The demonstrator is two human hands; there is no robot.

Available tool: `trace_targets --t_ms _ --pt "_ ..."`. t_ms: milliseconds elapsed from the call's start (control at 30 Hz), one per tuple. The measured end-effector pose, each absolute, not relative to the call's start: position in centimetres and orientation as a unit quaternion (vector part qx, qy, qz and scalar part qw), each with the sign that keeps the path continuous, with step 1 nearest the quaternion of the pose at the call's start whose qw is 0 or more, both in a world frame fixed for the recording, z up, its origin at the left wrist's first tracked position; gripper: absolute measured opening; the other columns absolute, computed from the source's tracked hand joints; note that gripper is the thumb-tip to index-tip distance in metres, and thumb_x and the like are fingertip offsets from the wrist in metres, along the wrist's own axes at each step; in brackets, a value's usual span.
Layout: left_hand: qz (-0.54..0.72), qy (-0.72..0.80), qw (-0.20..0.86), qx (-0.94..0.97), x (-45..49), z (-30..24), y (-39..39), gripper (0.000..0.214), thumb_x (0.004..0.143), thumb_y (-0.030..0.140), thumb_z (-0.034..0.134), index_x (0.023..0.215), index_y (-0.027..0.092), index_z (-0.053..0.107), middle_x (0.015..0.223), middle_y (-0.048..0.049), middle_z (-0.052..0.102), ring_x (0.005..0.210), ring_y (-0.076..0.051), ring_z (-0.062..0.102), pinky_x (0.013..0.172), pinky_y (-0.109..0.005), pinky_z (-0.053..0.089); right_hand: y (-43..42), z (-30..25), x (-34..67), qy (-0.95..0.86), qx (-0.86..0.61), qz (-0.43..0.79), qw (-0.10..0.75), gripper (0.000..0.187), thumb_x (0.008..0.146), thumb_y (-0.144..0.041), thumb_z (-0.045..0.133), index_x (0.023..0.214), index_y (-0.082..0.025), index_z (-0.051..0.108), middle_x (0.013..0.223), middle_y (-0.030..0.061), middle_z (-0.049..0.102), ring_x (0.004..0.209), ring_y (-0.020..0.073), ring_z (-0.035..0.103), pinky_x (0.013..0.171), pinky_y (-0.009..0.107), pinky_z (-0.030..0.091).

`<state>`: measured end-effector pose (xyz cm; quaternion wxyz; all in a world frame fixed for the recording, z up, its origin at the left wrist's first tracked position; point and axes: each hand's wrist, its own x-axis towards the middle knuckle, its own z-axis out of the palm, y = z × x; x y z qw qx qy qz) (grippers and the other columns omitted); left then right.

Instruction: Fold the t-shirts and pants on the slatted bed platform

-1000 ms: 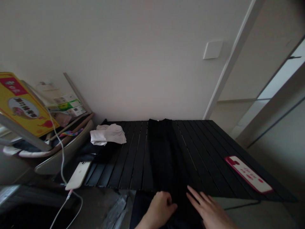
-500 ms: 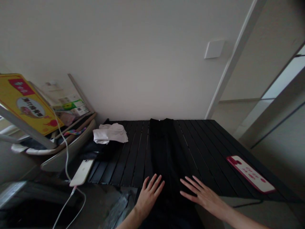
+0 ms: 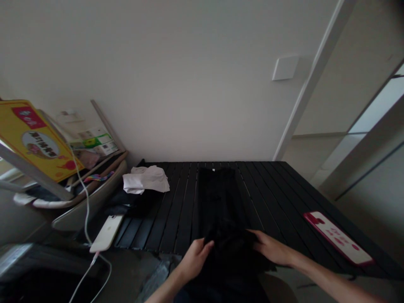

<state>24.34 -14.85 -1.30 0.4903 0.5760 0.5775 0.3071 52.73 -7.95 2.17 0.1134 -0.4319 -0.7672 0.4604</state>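
Note:
A long pair of black trousers [image 3: 219,198] lies down the middle of the black slatted table [image 3: 176,210], a small white tag showing at the far end. The near part is bunched up over the table's front edge. My left hand [image 3: 196,257] pinches the left side of the bunched cloth between thumb and fingers. On the right side, my right hand [image 3: 272,247] grips the same cloth, its fingertips partly hidden in the folds. Dark fabric and dim light blur the outline of the folds.
Folded white cloth [image 3: 147,179] rests on dark folded clothes [image 3: 134,202] at the table's left. Nearby is a white phone [image 3: 107,233] on a charging cable [image 3: 87,210]. A red-edged phone-shaped item [image 3: 337,237] lies right. A yellow box [image 3: 41,139] stands far left.
Both hands were spread flat over the trousers and are now closed on the near part. That cloth has been gathered up, and the far end has slid slightly toward me.

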Motion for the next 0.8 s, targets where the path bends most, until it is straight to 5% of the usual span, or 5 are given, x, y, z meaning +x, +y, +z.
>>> trace_targets --t_ms 167,300,567,700,800 --pt "0.323 0.541 0.575 0.522 24.6 -1.4 -14.3 0.051 0.082 0.061 0.053 0.093 0.013 0.066 0.085 -0.0013 0.064 0.08 -0.017 0.054 0.072 -0.026 0.045 -6.3 0.7 52.0 -0.764 -0.371 0.522 0.079 0.049 0.079 -0.029 0.056 0.125 -0.015 0.061 0.124 0.0083 0.065 0.113 0.027 0.059 0.1 0.039 0.044" --pt "0.409 0.566 0.493 0.519 24.4 -1.4 -11.2 0.042 0.083 0.051 0.055 0.105 0.016 0.065 0.103 -0.0044 0.066 0.101 -0.022 0.056 0.091 -0.031 0.043 -3.3 -2.3 52.0 -0.75 -0.471 0.434 0.164 0.059 0.076 -0.027 0.054 0.133 -0.012 0.053 0.137 0.0128 0.054 0.128 0.0278 0.048 0.11 0.043 0.034" --pt "0.46 0.613 0.333 0.55 24.0 1.7 4.0 0.027 0.089 0.031 0.049 0.107 0.016 0.062 0.099 -0.0059 0.068 0.096 -0.02 0.061 0.085 -0.029 0.047 9.2 0.7 50.0 -0.737 -0.56 0.229 0.299 0.043 0.088 -0.032 0.044 0.125 -0.015 0.057 0.122 0.0138 0.064 0.114 0.0256 0.059 0.097 0.04 0.046" --pt "0.425 0.662 0.279 0.55 24.2 1.2 9.2 0.047 0.09 0.026 0.049 0.135 0.015 0.04 0.129 -0.0151 0.055 0.116 -0.022 0.054 0.096 -0.036 0.043 13.0 0.2 48.3 -0.69 -0.631 0.17 0.31 0.064 0.091 -0.038 0.039 0.144 -0.004 0.028 0.137 0.0269 0.048 0.124 0.0354 0.049 0.099 0.051 0.04" --pt "0.361 0.68 0.238 0.592 24.4 -0.7 9.0 0.052 0.084 0.018 0.055 0.134 0.021 0.043 0.141 -0.0135 0.044 0.129 -0.026 0.042 0.103 -0.045 0.036 12.1 -3.1 46.9 -0.723 -0.63 0.108 0.262 0.067 0.091 -0.043 0.041 0.148 -0.013 0.024 0.151 0.022 0.03 0.136 0.0375 0.032 0.103 0.054 0.034"
